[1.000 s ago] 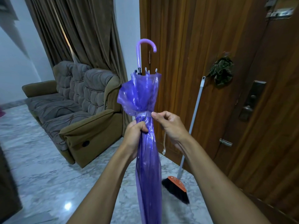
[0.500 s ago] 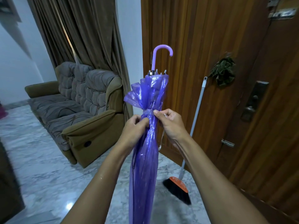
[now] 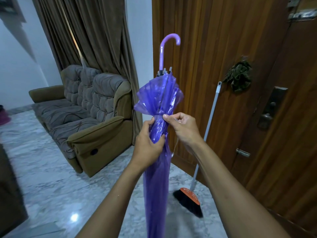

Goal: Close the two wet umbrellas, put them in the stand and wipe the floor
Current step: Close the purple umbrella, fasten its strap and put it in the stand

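Note:
A closed, see-through purple umbrella point(image 3: 158, 177) stands upright in front of me, its curved lilac handle point(image 3: 169, 48) on top and its lower end out of view. My left hand point(image 3: 148, 143) grips the bunched canopy just below the gathered waist. My right hand point(image 3: 182, 127) pinches the thin strap at that waist, on the right side. Above the hands the canopy flares out in loose folds. No second umbrella and no stand are in view.
A brown recliner sofa point(image 3: 82, 114) stands to the left on the marble floor point(image 3: 42, 177). A broom point(image 3: 204, 148) leans against the wooden door point(image 3: 231, 83) on the right, where a dark cloth point(image 3: 239, 77) hangs. Brown curtains point(image 3: 89, 35) hang behind.
The umbrella has shifted a little right and tilted upright in the view. My left hand slid slightly lower on the canopy; my right hand stays pinching at the waist.

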The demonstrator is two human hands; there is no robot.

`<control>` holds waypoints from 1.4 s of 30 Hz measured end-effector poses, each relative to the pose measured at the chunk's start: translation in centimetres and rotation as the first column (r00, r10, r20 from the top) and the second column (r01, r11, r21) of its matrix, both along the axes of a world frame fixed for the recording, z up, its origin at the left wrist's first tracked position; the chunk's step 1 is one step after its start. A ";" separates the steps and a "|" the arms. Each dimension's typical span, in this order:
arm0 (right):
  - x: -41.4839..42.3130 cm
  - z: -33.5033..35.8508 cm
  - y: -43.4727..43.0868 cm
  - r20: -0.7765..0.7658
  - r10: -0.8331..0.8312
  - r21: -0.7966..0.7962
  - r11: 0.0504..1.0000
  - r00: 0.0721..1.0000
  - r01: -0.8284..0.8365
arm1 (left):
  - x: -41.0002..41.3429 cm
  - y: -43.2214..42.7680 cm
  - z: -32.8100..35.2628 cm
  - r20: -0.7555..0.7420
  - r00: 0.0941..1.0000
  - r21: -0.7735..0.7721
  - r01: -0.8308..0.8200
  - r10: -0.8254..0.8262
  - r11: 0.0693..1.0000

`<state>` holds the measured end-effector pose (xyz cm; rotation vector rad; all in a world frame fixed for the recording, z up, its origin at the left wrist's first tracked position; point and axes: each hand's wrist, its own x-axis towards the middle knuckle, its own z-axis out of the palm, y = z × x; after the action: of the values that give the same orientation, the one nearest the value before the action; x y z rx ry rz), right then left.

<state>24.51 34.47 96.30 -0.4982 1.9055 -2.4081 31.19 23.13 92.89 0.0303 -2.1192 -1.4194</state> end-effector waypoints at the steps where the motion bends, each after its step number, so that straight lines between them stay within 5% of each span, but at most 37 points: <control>1: 0.0 0.2 0.3 -0.004 0.009 -0.012 1.000 1.000 -0.009 | -0.1 -0.4 0.1 -0.015 0.999 0.039 0.047 -0.046 0.998; 8: 1.0 0.0 0.8 0.287 0.233 -0.317 0.939 0.929 -0.138 | 0.2 -0.3 0.5 -0.082 0.969 0.297 0.245 -0.231 0.923; 17: 0.7 0.0 1.2 0.304 0.212 -0.195 0.968 0.929 -0.157 | 0.4 -1.6 0.5 -0.012 0.910 0.468 0.372 -0.414 0.802; 20: 0.6 -0.3 0.7 0.252 0.064 -0.126 0.992 0.966 -0.033 | -0.2 -2.1 1.2 0.151 0.950 0.227 0.235 -0.272 0.945; 24: 1.0 -0.6 -0.3 0.224 -0.097 -0.083 0.989 0.970 0.118 | 0.2 -0.9 2.1 0.241 0.954 -0.092 0.204 -0.177 0.975; 28: 1.3 0.1 -1.0 0.156 -0.134 0.032 0.991 0.979 0.131 | 0.4 -0.4 1.9 0.104 0.995 -0.218 0.026 -0.004 0.975; 34: 0.7 0.5 0.1 0.045 0.091 0.053 0.994 0.995 -0.093 | 0.3 -1.9 2.4 0.014 0.983 0.142 0.178 -0.182 0.974; 42: 1.1 -0.2 -0.3 0.053 0.061 0.024 0.998 0.997 -0.062 | 0.7 -2.8 1.5 0.002 0.882 0.540 0.395 -0.471 0.743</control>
<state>25.64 34.22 96.10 -0.4798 1.8689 -2.3321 31.89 20.33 94.37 -0.1728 -1.8375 -2.3182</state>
